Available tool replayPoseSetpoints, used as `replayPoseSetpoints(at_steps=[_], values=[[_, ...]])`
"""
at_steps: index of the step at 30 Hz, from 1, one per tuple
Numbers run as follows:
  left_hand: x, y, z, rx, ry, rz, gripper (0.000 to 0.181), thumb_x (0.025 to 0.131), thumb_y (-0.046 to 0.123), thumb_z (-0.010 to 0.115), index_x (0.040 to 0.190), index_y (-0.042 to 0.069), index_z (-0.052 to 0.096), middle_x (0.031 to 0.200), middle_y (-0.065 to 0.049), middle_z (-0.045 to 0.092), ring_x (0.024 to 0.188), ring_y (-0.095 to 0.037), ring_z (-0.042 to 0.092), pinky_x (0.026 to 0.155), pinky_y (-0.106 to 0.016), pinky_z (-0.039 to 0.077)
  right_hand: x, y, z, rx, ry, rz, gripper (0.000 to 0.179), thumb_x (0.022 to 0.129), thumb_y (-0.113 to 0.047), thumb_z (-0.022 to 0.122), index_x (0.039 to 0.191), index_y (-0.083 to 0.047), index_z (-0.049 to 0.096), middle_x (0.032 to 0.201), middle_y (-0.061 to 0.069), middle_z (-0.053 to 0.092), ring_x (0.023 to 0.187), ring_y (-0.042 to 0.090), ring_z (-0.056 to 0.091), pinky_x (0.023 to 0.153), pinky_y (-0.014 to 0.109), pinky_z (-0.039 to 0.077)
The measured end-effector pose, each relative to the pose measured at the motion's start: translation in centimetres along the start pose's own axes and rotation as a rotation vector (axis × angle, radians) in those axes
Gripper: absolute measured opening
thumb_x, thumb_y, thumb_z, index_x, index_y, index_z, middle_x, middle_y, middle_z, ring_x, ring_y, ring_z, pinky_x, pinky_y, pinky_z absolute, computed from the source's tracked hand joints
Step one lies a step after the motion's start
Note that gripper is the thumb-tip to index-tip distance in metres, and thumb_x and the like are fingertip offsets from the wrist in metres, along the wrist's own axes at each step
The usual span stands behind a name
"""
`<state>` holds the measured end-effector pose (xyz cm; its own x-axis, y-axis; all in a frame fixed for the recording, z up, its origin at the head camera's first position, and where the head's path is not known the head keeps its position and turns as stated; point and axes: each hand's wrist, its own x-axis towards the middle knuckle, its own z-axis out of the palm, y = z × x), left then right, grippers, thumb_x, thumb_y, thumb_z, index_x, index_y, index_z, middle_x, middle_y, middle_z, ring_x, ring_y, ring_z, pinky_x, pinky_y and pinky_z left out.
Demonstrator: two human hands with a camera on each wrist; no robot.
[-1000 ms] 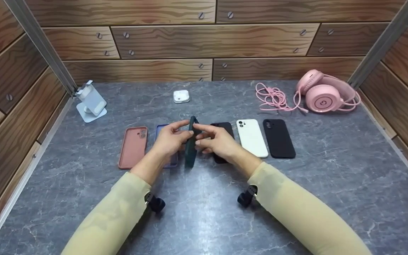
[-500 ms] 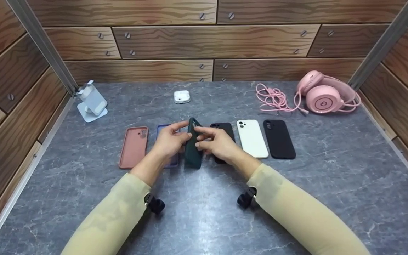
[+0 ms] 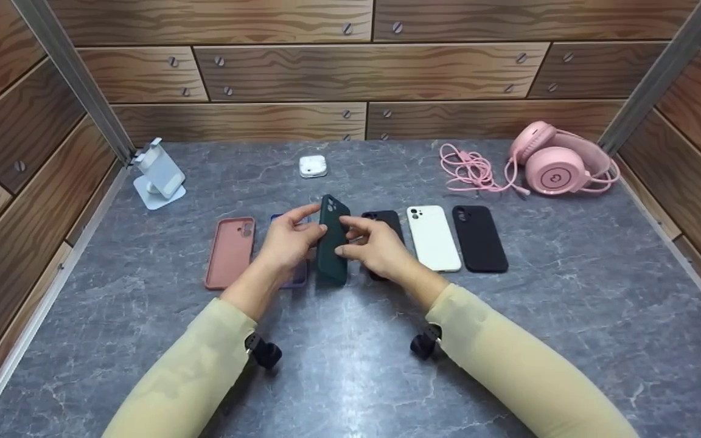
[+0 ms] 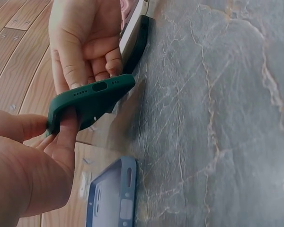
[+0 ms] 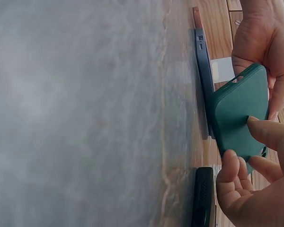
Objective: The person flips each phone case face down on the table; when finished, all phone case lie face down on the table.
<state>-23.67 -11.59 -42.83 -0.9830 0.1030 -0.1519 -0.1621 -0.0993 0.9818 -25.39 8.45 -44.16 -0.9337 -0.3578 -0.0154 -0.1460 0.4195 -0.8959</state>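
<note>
A dark green phone case (image 3: 331, 258) is tilted up between both hands, its outer back with the camera cutout showing in the head view. My left hand (image 3: 283, 243) pinches its left edge; in the left wrist view, fingers of that hand reach inside the hollow green case (image 4: 66, 101). My right hand (image 3: 384, 246) holds the right side, with a fingertip on the flat back of the green case (image 5: 241, 109) in the right wrist view. A blue-purple phone case (image 3: 297, 278) lies partly hidden behind my left hand, and a black phone case (image 3: 389, 220) partly under my right.
A pink phone case (image 3: 229, 252) lies to the left. To the right are a white phone (image 3: 434, 238) and another black case (image 3: 480, 238). Farther back stand a light blue phone stand (image 3: 162, 173), a small white earphone box (image 3: 313, 166) and pink headphones (image 3: 560, 164) with a coiled cable (image 3: 472, 169).
The green case has turned from nearly edge-on to showing its back in the head view, and has risen slightly. Both hands have shifted only a little with it.
</note>
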Motion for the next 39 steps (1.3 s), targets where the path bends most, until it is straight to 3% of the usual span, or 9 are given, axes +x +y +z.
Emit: replayPoseSetpoints(at_steps=[5, 14, 21, 28, 39], values=[[-0.1, 0.1, -0.2, -0.024, 0.006, 0.021, 0.056, 0.105, 0.001, 0.061, 0.160, 0.007, 0.046, 0.129, -0.023, 0.072, 0.112, -0.032, 0.073, 0.085, -0.042, 0.063, -0.1, -0.1, -0.2, 0.001, 0.029, 0.045, 0.073, 0.094, -0.019, 0.083, 0.158, -0.008, 0.051, 0.130, 0.017, 0.067, 0.113, 0.030, 0.068, 0.095, 0.042, 0.057], [-0.1, -0.3, -0.4, -0.064, 0.006, 0.036, 0.056, 0.106, 0.000, 0.060, 0.159, 0.008, 0.048, 0.133, -0.022, 0.070, 0.115, -0.032, 0.072, 0.084, -0.041, 0.063, 0.2, 0.0, -0.5, 0.093, 0.034, 0.110, 0.083, 0.092, -0.018, 0.085, 0.162, -0.004, 0.042, 0.121, 0.014, 0.065, 0.108, 0.026, 0.063, 0.090, 0.037, 0.056], [-0.2, -0.6, -0.6, 0.076, 0.028, 0.068, 0.054, 0.105, 0.005, 0.065, 0.157, 0.011, 0.052, 0.123, -0.018, 0.074, 0.101, -0.025, 0.075, 0.081, -0.039, 0.063, 0.3, 0.2, -0.6, 0.076, 0.048, 0.103, 0.082, 0.091, -0.018, 0.086, 0.161, -0.004, 0.045, 0.118, 0.015, 0.064, 0.107, 0.027, 0.061, 0.090, 0.037, 0.054], [-0.1, -0.8, -1.0, 0.272, 0.070, 0.099, 0.052, 0.103, 0.011, 0.071, 0.153, 0.013, 0.059, 0.117, -0.014, 0.068, 0.093, -0.020, 0.062, 0.074, -0.034, 0.053, 0.3, 0.4, -0.9, 0.061, 0.065, 0.096, 0.078, 0.091, -0.015, 0.086, 0.159, -0.007, 0.049, 0.116, 0.013, 0.065, 0.108, 0.026, 0.060, 0.092, 0.037, 0.053], [0.5, -1.2, -1.2, 0.332, 0.078, 0.081, 0.053, 0.102, 0.011, 0.072, 0.154, 0.010, 0.058, 0.115, -0.013, 0.063, 0.095, -0.021, 0.061, 0.073, -0.031, 0.052, 0.5, 0.7, -1.3, 0.066, 0.070, 0.063, 0.074, 0.091, -0.008, 0.083, 0.156, -0.001, 0.050, 0.111, 0.012, 0.067, 0.100, 0.022, 0.062, 0.087, 0.030, 0.053]])
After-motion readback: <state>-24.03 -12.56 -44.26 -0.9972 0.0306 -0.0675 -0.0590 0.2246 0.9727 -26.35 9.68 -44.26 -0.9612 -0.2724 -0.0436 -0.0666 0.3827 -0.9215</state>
